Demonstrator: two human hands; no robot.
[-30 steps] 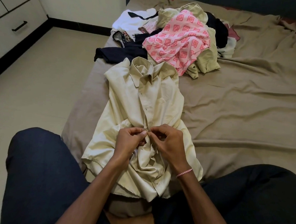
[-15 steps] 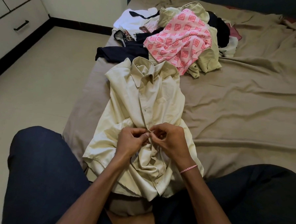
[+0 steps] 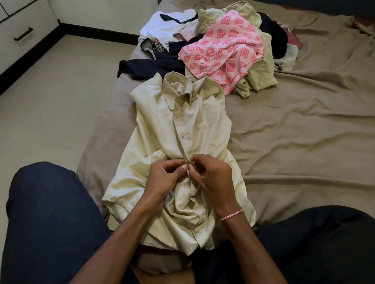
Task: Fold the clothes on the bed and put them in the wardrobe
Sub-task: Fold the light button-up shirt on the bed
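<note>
Hardly anything has moved over the last second: my left hand [image 3: 165,177] and right hand [image 3: 215,178] stay pinched on the front edges of the cream shirt [image 3: 196,120] about halfway down, thumbs and fingertips curled round the cloth, seemingly working a button. The shirt lies on the bed [image 3: 312,137] just in front of me, collar away, lower half bunched. So I judge folding hasn't begun. The pile of clothes [image 3: 226,50] beyond the collar waits, and nothing is put away yet.
</note>
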